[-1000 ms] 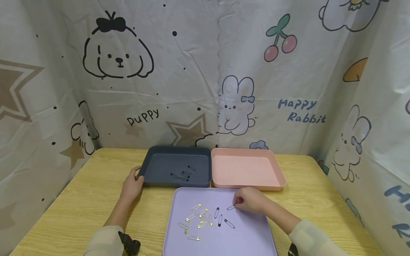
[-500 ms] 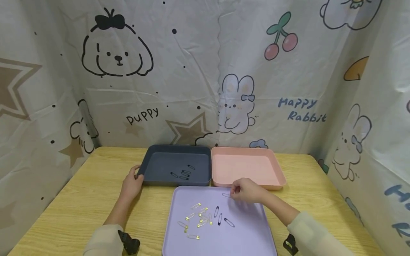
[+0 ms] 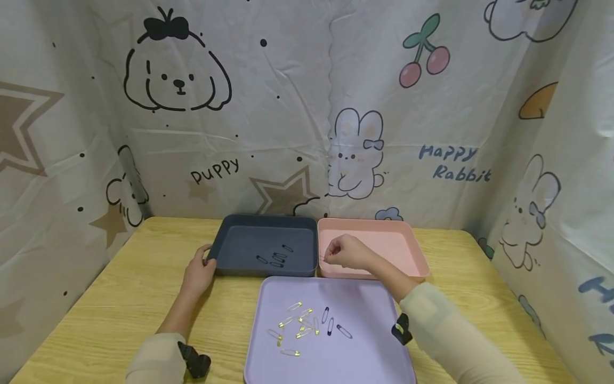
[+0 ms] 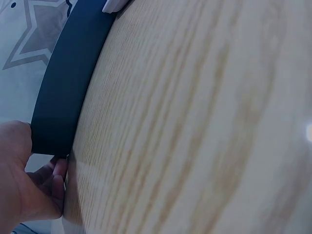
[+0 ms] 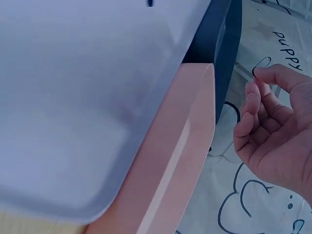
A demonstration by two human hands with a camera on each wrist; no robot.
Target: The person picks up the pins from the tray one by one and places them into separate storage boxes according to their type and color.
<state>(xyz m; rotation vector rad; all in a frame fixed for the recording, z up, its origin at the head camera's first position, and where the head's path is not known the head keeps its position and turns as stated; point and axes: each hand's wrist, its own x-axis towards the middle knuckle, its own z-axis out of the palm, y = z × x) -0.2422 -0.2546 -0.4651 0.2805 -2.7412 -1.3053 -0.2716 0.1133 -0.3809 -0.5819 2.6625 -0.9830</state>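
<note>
My right hand (image 3: 349,253) is over the left part of the pink tray (image 3: 408,273). Between thumb and index finger it pinches a safety pin (image 5: 262,62), its wire loop pointing away from the fingertips in the right wrist view. My left hand (image 3: 199,273) grips the front left corner of the dark blue tray (image 4: 68,83), with the thumb at its wall and the other fingers curled below. Several black safety pins (image 3: 278,257) lie inside that tray. On the lilac tray (image 3: 355,362) are 3 black safety pins (image 3: 330,326) and several gold-ended safety pins (image 3: 290,352).
The dark blue and pink trays stand side by side at the back of the wooden table (image 3: 115,304), the lilac tray right in front of them. A printed curtain (image 3: 268,133) closes off the back and both sides.
My right hand has lifted the safety pin from the lilac tray and carried it back and left, over the pink tray. The left hand stays at the dark blue tray's corner.
</note>
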